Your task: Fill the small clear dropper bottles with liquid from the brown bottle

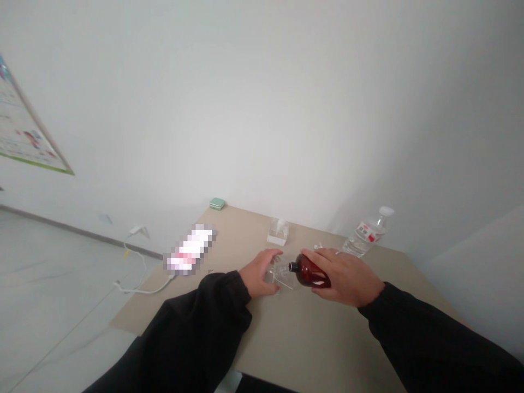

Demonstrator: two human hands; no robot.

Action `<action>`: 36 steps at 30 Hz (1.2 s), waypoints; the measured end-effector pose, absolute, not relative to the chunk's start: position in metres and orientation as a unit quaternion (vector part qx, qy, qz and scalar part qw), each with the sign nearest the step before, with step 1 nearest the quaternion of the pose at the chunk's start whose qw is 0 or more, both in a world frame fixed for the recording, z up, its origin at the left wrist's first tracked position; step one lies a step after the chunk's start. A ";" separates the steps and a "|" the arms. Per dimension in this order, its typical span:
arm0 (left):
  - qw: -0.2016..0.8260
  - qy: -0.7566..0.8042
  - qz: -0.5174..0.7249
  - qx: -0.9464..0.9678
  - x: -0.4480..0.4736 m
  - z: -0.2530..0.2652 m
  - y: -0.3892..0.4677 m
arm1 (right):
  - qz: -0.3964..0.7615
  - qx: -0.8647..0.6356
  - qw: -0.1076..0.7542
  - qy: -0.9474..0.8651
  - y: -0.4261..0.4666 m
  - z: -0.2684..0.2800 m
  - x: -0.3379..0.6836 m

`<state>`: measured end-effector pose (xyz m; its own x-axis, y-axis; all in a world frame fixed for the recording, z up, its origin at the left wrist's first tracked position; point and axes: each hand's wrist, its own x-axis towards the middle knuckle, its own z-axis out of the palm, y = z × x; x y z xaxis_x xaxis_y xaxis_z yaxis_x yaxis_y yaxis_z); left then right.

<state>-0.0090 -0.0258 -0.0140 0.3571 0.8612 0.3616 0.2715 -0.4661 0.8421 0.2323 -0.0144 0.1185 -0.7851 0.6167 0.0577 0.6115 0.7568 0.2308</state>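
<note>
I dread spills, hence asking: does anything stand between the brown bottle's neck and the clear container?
Nothing visible does: the right hand holds the brown bottle tilted, its neck toward the clear container in the left hand. Whether they touch is unclear.

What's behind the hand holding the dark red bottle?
Behind the right hand, a clear water bottle with a white cap shows, and a small clear item I can't identify. The hand covers part of the tabletop, so anything there is hidden.
</note>
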 end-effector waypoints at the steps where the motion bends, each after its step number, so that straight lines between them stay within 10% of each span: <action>1: 0.351 0.379 0.420 0.746 -0.009 -0.014 -0.026 | 0.118 0.327 0.009 0.937 -0.014 0.119 0.232; 36: 0.340 0.386 0.424 0.745 -0.009 -0.015 -0.025 | 0.124 0.325 0.013 0.938 -0.016 0.125 0.229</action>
<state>-0.0086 -0.0252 -0.0146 0.3428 0.8637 0.3695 0.2866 -0.4708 0.8344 0.2292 -0.0158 0.1253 -0.7886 0.6125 0.0550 0.6058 0.7584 0.2404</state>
